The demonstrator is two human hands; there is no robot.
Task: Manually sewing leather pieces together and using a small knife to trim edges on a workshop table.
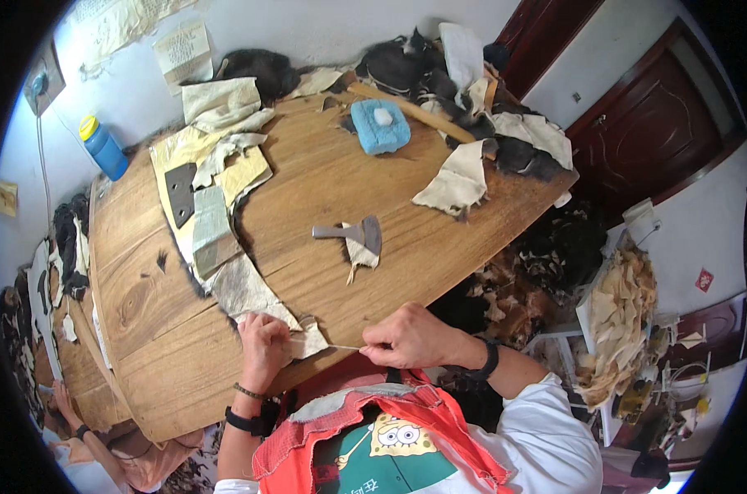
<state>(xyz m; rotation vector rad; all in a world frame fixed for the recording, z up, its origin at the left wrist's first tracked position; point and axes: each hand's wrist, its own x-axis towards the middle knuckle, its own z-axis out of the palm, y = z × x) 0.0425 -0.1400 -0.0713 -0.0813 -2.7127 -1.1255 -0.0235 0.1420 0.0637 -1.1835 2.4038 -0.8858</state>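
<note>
Mid-stitch, by the look: left hand (264, 339) clamped on a pale scrap of hide (306, 339) at the near edge of the round wooden table (324, 189), right hand (408, 337) pinching a taut thread (340, 347) drawn from the scrap. Next, probably: re-entering the hide edge close to the gripping fingers.

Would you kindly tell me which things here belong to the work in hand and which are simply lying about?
In hand:
- left hand pinching the pale hide piece
- right hand pulling a thread taut from it

Lying about:
- metal scraper blade
- blue sponge block
- blue bottle with yellow cap
- grey templates
- dark fur scraps
- wooden table
</note>
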